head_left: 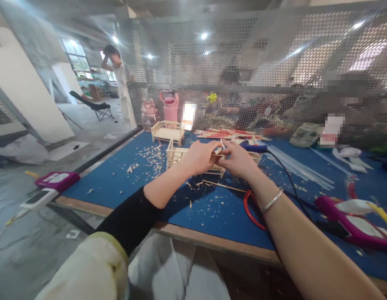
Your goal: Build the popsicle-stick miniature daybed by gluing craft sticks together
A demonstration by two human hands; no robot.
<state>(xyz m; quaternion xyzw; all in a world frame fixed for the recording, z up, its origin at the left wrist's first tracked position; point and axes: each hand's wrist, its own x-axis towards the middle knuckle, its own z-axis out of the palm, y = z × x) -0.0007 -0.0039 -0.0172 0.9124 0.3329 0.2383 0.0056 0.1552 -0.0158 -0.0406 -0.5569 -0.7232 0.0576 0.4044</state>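
Observation:
My left hand [200, 157] and my right hand [239, 160] meet above the blue table, fingertips pinched together. A thin, pale wooden stick [223, 156] shows between the fingers of both hands; the fingers partly hide it. Beneath and behind my hands stands a small railed frame of light wooden sticks [173, 158], its middle covered by my left hand. Just beyond my right hand lies a blue-handled tool [255, 148] with a black cord, its front end hidden. A red looped handle [250, 213] pokes out beside my right forearm.
Another small railed wooden piece [168, 133] stands at the back left. Wood scraps litter the blue table [108, 183]. Red sticks [218, 134] lie by the mesh screen [181, 66], clear rods [298, 166] at right. A purple device [343, 221] is front right. A person [123, 83] stands far left.

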